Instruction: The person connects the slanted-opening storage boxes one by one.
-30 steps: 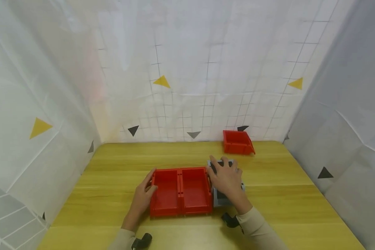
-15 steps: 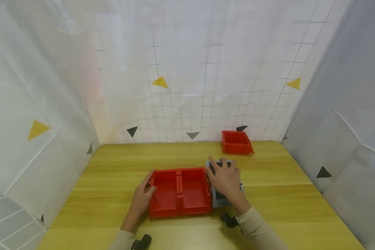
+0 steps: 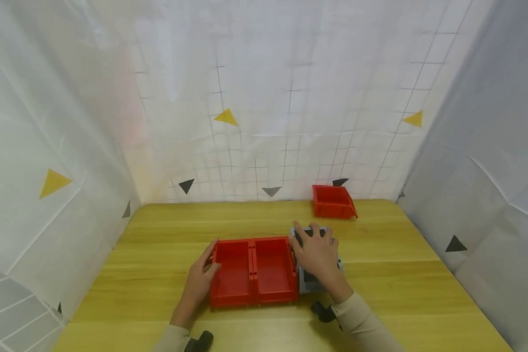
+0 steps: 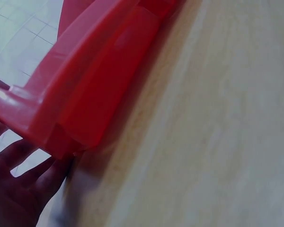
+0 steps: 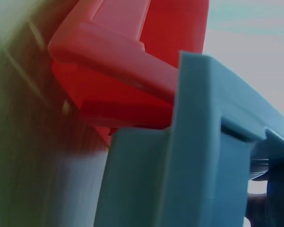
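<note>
Two red plastic bins stand side by side in the head view: the left bin and the middle bin. My left hand grips the left bin's outer wall, thumb over the rim and fingers outside. A blue-grey bin with a dark interior stands against the middle bin's right side. My right hand holds it from above, fingers spread and bent over its far part, thumb by the shared walls. In the right wrist view the blue-grey bin overlaps the red bin, hiding most of that hand.
Another red bin sits apart at the table's back right. The wood-grain table is bordered by white sheeting at the back and sides. Black wrist mounts are worn at both sleeves.
The head view has shifted very slightly. Both hands and all the bins keep the same places relative to one another.
</note>
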`<state>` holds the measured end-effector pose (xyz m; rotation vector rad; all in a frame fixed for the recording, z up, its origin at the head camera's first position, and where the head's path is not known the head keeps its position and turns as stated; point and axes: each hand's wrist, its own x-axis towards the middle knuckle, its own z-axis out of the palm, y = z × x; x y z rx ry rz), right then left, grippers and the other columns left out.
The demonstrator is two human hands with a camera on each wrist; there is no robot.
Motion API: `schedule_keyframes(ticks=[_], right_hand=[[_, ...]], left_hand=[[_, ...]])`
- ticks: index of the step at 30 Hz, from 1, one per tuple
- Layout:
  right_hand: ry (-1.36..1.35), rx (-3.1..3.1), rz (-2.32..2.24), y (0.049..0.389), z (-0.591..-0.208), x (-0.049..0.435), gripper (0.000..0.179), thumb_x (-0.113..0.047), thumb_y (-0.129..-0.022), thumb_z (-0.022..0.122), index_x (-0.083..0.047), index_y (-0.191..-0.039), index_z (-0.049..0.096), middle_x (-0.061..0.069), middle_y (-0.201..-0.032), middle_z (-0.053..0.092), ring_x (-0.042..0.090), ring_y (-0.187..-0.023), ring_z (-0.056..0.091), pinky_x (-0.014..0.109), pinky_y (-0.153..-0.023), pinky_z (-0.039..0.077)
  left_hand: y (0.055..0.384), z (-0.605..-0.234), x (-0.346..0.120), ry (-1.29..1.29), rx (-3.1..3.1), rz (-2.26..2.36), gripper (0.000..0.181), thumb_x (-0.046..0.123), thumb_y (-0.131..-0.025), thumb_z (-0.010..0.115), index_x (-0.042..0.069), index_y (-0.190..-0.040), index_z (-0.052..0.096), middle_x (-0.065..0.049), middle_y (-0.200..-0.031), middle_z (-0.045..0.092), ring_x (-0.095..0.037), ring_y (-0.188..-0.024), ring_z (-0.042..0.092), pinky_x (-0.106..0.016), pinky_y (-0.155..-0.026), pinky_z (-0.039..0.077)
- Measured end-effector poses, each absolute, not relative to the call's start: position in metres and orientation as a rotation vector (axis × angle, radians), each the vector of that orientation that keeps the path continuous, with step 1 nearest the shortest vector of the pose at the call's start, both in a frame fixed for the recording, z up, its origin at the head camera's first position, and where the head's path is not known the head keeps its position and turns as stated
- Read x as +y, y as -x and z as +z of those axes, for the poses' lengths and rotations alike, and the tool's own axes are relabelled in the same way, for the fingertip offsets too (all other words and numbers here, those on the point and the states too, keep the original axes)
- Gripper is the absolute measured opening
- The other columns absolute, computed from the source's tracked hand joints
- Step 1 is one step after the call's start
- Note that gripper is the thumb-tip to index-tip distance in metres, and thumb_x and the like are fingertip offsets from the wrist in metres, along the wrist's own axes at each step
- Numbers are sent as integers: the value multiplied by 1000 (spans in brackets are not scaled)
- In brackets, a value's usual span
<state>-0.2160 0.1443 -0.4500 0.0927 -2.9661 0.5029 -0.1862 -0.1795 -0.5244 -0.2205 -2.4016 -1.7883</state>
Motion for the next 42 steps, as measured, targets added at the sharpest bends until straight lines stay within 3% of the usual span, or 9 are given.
schedule_keyframes(ticks=[14,23,34,42], right_hand=[[-127,-2916,528,215,-453,144,60,-51,-107,42,-25,-161,44,26,-154,37,60,-135,25,79,-101,28],[-145,-2853,483,214,-498,143,51,-40,-110,41,-23,-158,49,25,-151,40,59,-132,28,74,-100,29],[-153,-2818,461,216,-491,142,51,-41,-110,42,-22,-156,51,25,-149,43,59,-131,30,74,-99,31],[-157,-2828,443,215,-492,142,51,-42,-109,43,-22,-155,53,25,-148,44,60,-128,32,74,-96,34]], left_hand=[[187,-525,-182,246,-2383,-1791,65,1,-102,56,31,-159,45,-14,-153,51,-38,-133,53,-59,-107,43],[187,-532,-183,249,-2384,-1795,63,5,-103,57,32,-159,44,-10,-154,50,-35,-133,54,-57,-107,44],[191,-524,-185,256,-2366,-1813,65,3,-103,57,35,-158,45,-10,-153,51,-33,-132,54,-54,-106,45],[191,-531,-186,259,-2345,-1794,63,3,-102,60,30,-158,47,-11,-154,51,-34,-134,54,-52,-107,44]])
